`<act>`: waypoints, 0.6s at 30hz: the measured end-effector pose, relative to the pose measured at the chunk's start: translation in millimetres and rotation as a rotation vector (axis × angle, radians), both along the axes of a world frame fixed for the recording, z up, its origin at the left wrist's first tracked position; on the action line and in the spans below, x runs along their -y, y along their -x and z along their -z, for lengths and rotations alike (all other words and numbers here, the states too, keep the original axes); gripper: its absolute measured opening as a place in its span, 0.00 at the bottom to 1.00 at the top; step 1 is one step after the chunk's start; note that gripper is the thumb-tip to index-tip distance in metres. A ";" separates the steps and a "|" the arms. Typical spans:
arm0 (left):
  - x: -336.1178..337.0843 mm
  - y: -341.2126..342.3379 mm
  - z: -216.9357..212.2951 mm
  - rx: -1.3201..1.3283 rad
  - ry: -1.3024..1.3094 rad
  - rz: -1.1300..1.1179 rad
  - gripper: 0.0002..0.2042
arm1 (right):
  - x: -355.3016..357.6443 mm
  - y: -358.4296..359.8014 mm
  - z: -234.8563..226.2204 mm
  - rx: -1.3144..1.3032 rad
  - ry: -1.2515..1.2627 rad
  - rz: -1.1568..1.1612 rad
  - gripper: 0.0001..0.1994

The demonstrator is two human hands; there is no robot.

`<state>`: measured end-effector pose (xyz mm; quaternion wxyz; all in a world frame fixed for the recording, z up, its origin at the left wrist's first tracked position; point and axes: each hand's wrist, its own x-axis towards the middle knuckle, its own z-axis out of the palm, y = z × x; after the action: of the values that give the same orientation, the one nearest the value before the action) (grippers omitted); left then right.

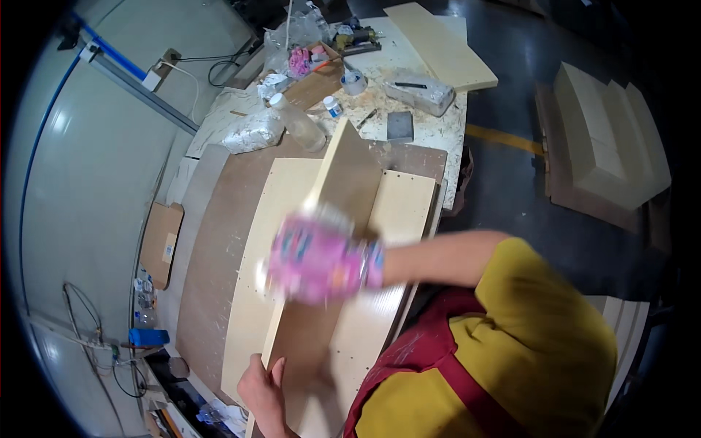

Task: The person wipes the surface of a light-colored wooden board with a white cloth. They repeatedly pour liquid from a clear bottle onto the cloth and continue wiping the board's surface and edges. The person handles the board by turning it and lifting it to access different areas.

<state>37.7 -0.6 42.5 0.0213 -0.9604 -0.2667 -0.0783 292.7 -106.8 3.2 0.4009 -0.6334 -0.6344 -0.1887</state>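
A pale wooden board [341,164] stands upright on its edge, lengthwise along a flat pale panel [255,270] with small dark holes in it. My left hand [264,394] is bare and grips the near end of this upright board, thumb on its right face. Over the middle of the board's top edge is my right hand [314,259], in a pink patterned glove. Motion smears its fingers, and a whitish blur shows at its far side; I cannot make out whether it holds anything. Right of the upright board, a pale strip of panel [401,208] also has holes.
A brown work surface [201,306] lies under the panels. Beyond it, a cluttered table holds a plastic bottle [299,124], a tape roll [354,82], a wrapped block [420,93], a dark square block [400,126] and a loose board [438,47]. Stacked panels [602,139] stand at right.
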 end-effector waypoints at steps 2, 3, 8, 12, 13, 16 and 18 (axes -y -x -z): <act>-5.6 2.2 4.2 -0.061 0.050 -0.028 0.18 | 19.0 -79.9 -1.9 0.099 -0.031 0.300 0.08; -8.4 1.3 1.0 -0.092 0.066 -0.032 0.17 | 31.9 -109.5 4.3 0.127 -0.128 0.390 0.09; -4.9 -4.2 7.6 -0.058 0.001 -0.021 0.19 | 40.7 -144.2 6.4 0.172 0.221 0.625 0.10; 5.3 -6.7 -1.3 -0.063 -0.020 0.021 0.18 | -8.7 -60.2 56.8 0.636 -0.066 0.468 0.09; 6.4 -6.0 -0.2 -0.074 -0.027 0.028 0.18 | -3.8 -52.5 53.2 0.480 -0.069 0.385 0.10; 4.5 -3.7 -1.1 -0.094 -0.056 0.035 0.18 | 14.2 -48.9 26.8 0.116 -0.149 0.227 0.11; 5.6 -2.1 1.3 -0.081 -0.053 0.039 0.17 | 32.9 -85.8 16.9 -0.010 0.177 0.306 0.16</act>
<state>39.8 -6.2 41.3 0.0558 -0.9668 -0.2449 -0.0466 378.5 -139.7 -13.7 0.3135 -0.7561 -0.5429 -0.1880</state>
